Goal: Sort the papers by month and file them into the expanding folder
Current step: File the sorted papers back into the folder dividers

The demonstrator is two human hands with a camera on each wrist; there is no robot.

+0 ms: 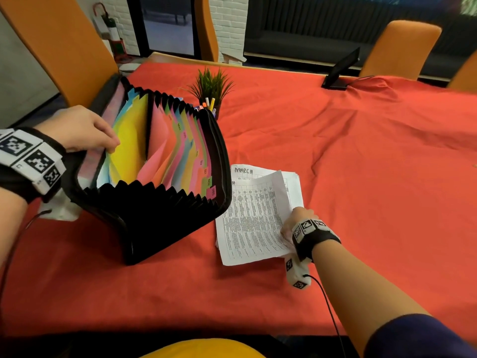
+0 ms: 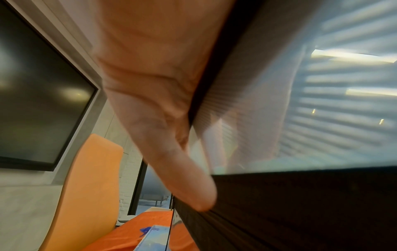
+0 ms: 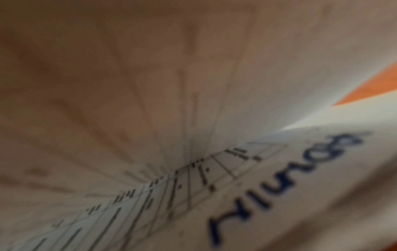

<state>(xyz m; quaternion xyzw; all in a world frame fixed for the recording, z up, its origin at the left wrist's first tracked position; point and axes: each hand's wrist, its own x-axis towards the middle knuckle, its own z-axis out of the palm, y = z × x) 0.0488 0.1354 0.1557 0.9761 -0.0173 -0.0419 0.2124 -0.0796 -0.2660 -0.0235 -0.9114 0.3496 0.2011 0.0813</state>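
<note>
You see a black folder (image 1: 165,223) with dividers (image 1: 134,140) in yellow, pink, orange, blue and green, on a red cloth (image 1: 361,156). Your papers (image 1: 254,218) are white with black printed grids; one carries "MARCH" in dark ink. Your wristbands (image 1: 31,158) are white with black square codes. The chairs (image 1: 400,47) are orange, the plant (image 1: 211,83) green.

The right hand's fingers hide under the lifted sheet (image 1: 254,218).

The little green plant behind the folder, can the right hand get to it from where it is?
Probably not right away: the right hand grips a printed sheet, and the plant stands farther back, though bare red tablecloth lies between.
</note>
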